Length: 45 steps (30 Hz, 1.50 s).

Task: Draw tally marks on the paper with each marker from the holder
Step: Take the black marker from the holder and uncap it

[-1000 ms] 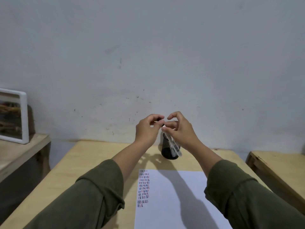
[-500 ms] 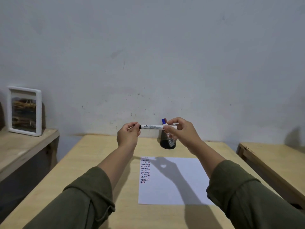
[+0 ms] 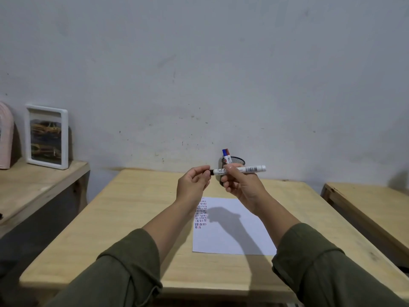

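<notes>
A white marker [image 3: 241,169] is held level above the worktop [image 3: 132,209], in front of the mesh holder [image 3: 238,161]. Its barrel is gripped by the right hand [image 3: 242,187], whose fingers [image 3: 230,173] are wrapped and pressed around it. The dark cap end is pinched by the thumb and fingers of the left hand [image 3: 192,185]. The step in hand is judged to be the uncapping — though whether the cap is going off or on cannot be told.

Below the hands lies the paper [image 3: 232,231], with columns of red, blue and dark tally marks [image 3: 201,214] along its left edge. A blue-capped marker [image 3: 226,155] is seen standing in the holder, with a red one just behind it.

Several slips are possible from here. If the cap is pulled with a jerk, the freed hands may fly apart and the holder close behind may be knocked over. An exposed tip could be brushed against the fingers or a sleeve [image 3: 309,262], and ink left there. The loose cap may be dropped and roll off the worktop. The paper is not held down — it could shift under the first stroke.
</notes>
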Motion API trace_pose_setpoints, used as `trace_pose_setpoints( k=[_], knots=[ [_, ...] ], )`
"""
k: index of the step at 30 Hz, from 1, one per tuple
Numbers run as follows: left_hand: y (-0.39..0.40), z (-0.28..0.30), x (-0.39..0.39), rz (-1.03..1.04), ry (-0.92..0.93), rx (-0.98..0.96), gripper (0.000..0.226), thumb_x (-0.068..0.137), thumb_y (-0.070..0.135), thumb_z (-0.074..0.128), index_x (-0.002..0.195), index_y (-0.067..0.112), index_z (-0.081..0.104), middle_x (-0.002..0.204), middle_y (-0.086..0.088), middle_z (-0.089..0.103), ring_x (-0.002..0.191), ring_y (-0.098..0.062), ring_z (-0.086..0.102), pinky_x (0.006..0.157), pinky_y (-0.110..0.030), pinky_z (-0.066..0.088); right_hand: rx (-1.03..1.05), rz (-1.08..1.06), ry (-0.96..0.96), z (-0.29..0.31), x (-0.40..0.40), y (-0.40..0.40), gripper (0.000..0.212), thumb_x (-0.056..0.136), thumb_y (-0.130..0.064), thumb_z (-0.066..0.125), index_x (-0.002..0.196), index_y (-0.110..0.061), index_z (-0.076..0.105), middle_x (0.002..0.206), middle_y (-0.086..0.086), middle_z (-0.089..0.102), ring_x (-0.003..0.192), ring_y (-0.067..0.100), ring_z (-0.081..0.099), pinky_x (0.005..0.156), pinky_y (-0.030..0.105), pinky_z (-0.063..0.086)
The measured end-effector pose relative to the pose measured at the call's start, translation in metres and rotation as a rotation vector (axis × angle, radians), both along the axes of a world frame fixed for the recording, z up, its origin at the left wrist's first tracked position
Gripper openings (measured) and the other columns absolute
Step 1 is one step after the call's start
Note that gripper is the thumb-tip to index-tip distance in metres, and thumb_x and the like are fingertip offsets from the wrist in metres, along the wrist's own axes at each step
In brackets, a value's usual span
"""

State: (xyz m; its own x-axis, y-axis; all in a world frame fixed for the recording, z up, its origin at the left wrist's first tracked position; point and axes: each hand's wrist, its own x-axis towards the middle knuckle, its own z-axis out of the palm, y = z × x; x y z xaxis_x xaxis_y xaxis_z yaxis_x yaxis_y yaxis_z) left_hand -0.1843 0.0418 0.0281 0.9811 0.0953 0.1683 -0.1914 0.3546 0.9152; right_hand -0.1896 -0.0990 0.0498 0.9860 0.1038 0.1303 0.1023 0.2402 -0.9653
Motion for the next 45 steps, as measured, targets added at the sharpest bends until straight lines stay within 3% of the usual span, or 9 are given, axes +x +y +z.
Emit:
trace_pose_setpoints(
  k=[4, 8, 20, 30, 34, 45],
  knots=[
    [0.002, -0.001, 0.0, 0.054, 0.006, 0.076, 0.013, 0.091, 0.009, 0.055, 0.088, 0.016, 0.065, 0.075, -0.002, 0.062, 0.069, -0.008, 0.057, 0.072, -0.015, 0.051, 0.05, 0.001, 0.0, 0.002, 0.002, 0.007, 0.01, 0.091, -0.013, 0.057, 0.082, -0.01, 0.059, 0.056, 0.005, 0.06, 0.053, 0.015, 0.053, 0.052, 0.019, 0.046],
    [0.005, -0.004, 0.004, 0.088, 0.05, 0.129, 0.013, 0.092, 0.013, 0.054, 0.098, 0.01, 0.065, 0.072, -0.002, 0.06, 0.065, -0.01, 0.054, 0.075, -0.022, 0.05, 0.038, 0.006, -0.033, -0.001, 0.005, 0.013, 0.011, 0.092, -0.011, 0.054, 0.082, -0.009, 0.057, 0.055, 0.005, 0.058, 0.05, 0.012, 0.052, 0.052, 0.019, 0.047],
    [-0.005, -0.007, 0.011, 0.09, 0.107, 0.228, 0.021, 0.095, 0.018, 0.048, 0.1, 0.007, 0.065, 0.074, 0.003, 0.062, 0.064, -0.01, 0.052, 0.065, -0.018, 0.046, 0.024, -0.062, -0.069, -0.012, 0.011, 0.011, 0.018, 0.094, -0.012, 0.049, 0.077, -0.007, 0.054, 0.05, 0.004, 0.056, 0.046, 0.013, 0.05, 0.051, 0.021, 0.044],
    [-0.01, -0.01, 0.014, 0.045, 0.218, 0.229, 0.025, 0.096, 0.022, 0.046, 0.094, 0.004, 0.064, 0.072, 0.0, 0.061, 0.063, -0.01, 0.053, 0.065, -0.018, 0.049, 0.034, -0.079, -0.048, -0.023, 0.009, 0.007, 0.023, 0.094, -0.011, 0.05, 0.071, -0.01, 0.052, 0.049, 0.005, 0.056, 0.046, 0.015, 0.048, 0.053, 0.023, 0.042],
    [-0.01, -0.006, 0.014, 0.035, 0.287, 0.251, 0.033, 0.096, 0.025, 0.046, 0.073, 0.007, 0.062, 0.068, -0.002, 0.06, 0.06, -0.011, 0.054, 0.061, -0.019, 0.049, -0.011, -0.053, -0.074, -0.022, 0.008, 0.005, 0.022, 0.093, -0.01, 0.051, 0.072, -0.012, 0.052, 0.053, 0.007, 0.056, 0.05, 0.016, 0.049, 0.055, 0.023, 0.043],
    [-0.008, -0.004, 0.006, -0.043, 0.384, 0.306, 0.036, 0.094, 0.035, 0.043, 0.066, 0.014, 0.048, 0.059, -0.001, 0.042, 0.053, -0.014, 0.039, 0.054, -0.023, 0.036, 0.024, -0.003, -0.04, -0.026, 0.004, -0.001, 0.022, 0.094, -0.009, 0.05, 0.072, -0.013, 0.053, 0.053, 0.006, 0.057, 0.051, 0.017, 0.05, 0.057, 0.022, 0.045]
  ],
)
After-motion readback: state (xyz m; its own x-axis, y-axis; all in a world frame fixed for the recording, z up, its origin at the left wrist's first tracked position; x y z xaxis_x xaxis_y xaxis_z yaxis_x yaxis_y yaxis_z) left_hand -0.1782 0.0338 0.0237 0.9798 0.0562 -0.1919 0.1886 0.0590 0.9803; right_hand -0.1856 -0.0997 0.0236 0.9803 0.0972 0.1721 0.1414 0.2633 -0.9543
